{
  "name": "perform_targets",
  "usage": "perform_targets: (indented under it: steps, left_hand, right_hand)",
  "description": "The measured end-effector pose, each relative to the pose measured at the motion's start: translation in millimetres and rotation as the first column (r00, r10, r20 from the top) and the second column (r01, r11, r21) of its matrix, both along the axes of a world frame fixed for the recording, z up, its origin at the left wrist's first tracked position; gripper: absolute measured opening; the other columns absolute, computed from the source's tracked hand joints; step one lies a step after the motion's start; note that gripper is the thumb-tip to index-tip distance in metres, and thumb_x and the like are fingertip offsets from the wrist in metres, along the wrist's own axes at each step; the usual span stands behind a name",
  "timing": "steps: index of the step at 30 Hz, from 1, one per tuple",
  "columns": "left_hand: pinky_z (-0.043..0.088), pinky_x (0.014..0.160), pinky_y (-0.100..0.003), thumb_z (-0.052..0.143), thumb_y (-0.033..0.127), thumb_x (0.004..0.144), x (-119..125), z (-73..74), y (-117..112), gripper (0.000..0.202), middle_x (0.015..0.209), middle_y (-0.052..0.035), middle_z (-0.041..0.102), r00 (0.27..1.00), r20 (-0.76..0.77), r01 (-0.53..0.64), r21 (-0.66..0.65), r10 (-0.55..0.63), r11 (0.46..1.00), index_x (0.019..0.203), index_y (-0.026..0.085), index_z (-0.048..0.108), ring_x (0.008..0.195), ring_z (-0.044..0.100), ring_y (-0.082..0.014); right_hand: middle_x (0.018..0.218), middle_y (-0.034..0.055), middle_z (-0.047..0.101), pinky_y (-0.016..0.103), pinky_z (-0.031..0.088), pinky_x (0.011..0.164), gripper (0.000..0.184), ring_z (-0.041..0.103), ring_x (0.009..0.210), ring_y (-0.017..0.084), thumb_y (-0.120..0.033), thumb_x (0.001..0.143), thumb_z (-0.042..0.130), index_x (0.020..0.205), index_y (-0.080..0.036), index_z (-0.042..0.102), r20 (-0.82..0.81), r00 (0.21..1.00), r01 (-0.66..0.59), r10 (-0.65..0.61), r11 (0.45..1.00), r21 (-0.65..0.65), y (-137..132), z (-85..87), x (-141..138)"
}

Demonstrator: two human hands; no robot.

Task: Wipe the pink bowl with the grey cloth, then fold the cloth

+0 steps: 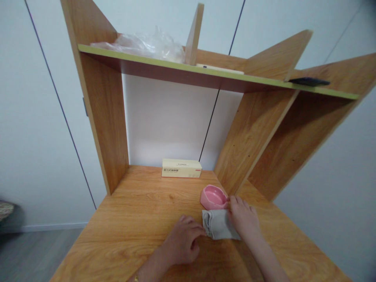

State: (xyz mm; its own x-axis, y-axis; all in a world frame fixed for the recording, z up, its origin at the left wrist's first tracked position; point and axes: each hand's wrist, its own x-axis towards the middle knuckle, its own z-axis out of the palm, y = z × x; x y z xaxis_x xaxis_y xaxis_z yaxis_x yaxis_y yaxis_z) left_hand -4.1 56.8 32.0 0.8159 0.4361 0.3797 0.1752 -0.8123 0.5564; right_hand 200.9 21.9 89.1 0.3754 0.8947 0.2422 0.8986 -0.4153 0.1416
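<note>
A folded grey cloth [220,225] lies on the wooden desk, with a rolled or layered fold along its left end. My left hand [184,239] is beside that end; its forefinger reaches the cloth's lower left corner, and the thumb stands apart from it. Over the right end of the cloth rests my right hand [243,217], with bent fingers closed at its far corner. Those fingertips come close to the rim of a pink angular bowl [214,197], which stands just behind the cloth; whether they touch it, I cannot tell. The right thumb is mostly hidden.
A cream box [181,169] with printed lettering stands at the desk's back edge. Upright wooden panels [252,137] rise at both sides under a green-edged shelf [176,68]. Clear plastic wrap [147,47] and a dark flat object [310,81] lie on that shelf.
</note>
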Motion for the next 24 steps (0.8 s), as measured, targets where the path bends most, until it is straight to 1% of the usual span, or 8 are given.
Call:
perform_targets:
  steps: [3,6,9,12,14,16,19,24]
  left_hand:
    - [0.034,0.082,-0.031,0.047,0.007,0.059,0.7,-3.1,4.1,0.037,0.092,-0.0015,0.061,0.995,0.023,-0.096,0.008,0.095,0.995,0.092,0.021,0.058,0.089,0.047,-0.0186]
    - [0.035,0.078,-0.032,0.047,0.008,0.058,1.6,-6.3,6.7,0.032,0.084,-0.0031,0.06,0.988,0.019,-0.155,0.017,0.155,0.988,0.086,0.02,0.058,0.085,0.047,-0.0198]
    - [0.036,0.076,-0.032,0.047,0.008,0.06,2.3,-8.0,8.4,0.027,0.08,-0.0034,0.059,0.977,0.012,-0.213,0.022,0.213,0.977,0.081,0.019,0.058,0.082,0.048,-0.0199]
    - [0.037,0.073,-0.029,0.045,0.007,0.063,2.1,-7.4,11.2,0.021,0.077,-0.004,0.06,0.95,-0.035,-0.309,-0.003,0.309,0.951,0.077,0.018,0.058,0.08,0.05,-0.0189]
    - [0.038,0.069,-0.027,0.043,0.008,0.067,1.2,-6.1,14.2,0.019,0.074,-0.0044,0.061,0.918,-0.145,-0.376,-0.023,0.369,0.926,0.073,0.017,0.059,0.077,0.052,-0.0179]
    - [0.038,0.066,-0.026,0.042,0.01,0.071,-0.3,-4.9,17.9,0.02,0.074,-0.0051,0.062,0.865,-0.286,-0.438,-0.027,0.413,0.898,0.073,0.017,0.061,0.075,0.055,-0.0174]
    - [0.039,0.064,-0.026,0.04,0.013,0.076,-3.2,-4.8,23.6,0.024,0.079,-0.0078,0.065,0.792,-0.403,-0.505,-0.014,0.458,0.863,0.077,0.015,0.063,0.076,0.058,-0.019]
    - [0.04,0.064,-0.027,0.037,0.016,0.079,-5.4,-8.4,30.1,0.027,0.08,-0.0094,0.066,0.759,-0.436,-0.535,0.004,0.483,0.845,0.08,0.015,0.065,0.077,0.061,-0.0208]
  right_hand:
    - [0.091,0.0107,0.064,0.028,0.036,0.069,0.021,0.058,0.085,0.02,-0.013,0.077,0.041,0.091,-0.014,0.057,-0.147,0.984,-0.095,0.097,0.995,0.018,1.1,0.9,-12.7]
    - [0.085,0.008,0.065,0.024,0.037,0.067,0.022,0.06,0.08,0.017,-0.01,0.077,0.039,0.085,-0.016,0.058,-0.274,0.946,-0.19,0.175,0.981,-0.028,5.6,-7.4,-25.2]
    - [0.088,0.0113,0.065,0.025,0.038,0.07,0.024,0.06,0.085,0.019,-0.007,0.075,0.039,0.087,-0.013,0.059,-0.272,0.946,-0.205,0.179,0.976,-0.07,10.8,-19.0,-36.8]
    - [0.093,0.0131,0.064,0.025,0.039,0.074,0.028,0.059,0.089,0.02,-0.006,0.077,0.037,0.095,-0.011,0.058,-0.282,0.938,-0.217,0.203,0.976,-0.016,17.2,-25.5,-50.7]
    - [0.099,0.013,0.063,0.026,0.039,0.079,0.032,0.057,0.095,0.019,-0.006,0.078,0.035,0.101,-0.011,0.056,-0.362,0.886,-0.283,0.289,0.957,0.071,23.5,-28.5,-62.6]
    - [0.104,0.0125,0.062,0.026,0.038,0.085,0.035,0.054,0.101,0.018,-0.006,0.077,0.034,0.105,-0.011,0.055,-0.49,0.784,-0.36,0.382,0.922,0.143,31.6,-33.5,-75.7]
    - [0.107,0.0111,0.062,0.026,0.038,0.087,0.041,0.055,0.102,0.018,-0.005,0.074,0.033,0.108,-0.012,0.055,-0.624,0.66,-0.403,0.419,0.898,0.177,44.7,-45.9,-91.5]
    - [0.101,0.0089,0.065,0.028,0.04,0.085,0.044,0.058,0.098,0.018,-0.005,0.072,0.035,0.109,-0.016,0.057,-0.671,0.629,-0.379,0.394,0.908,0.178,58.5,-65.2,-97.0]
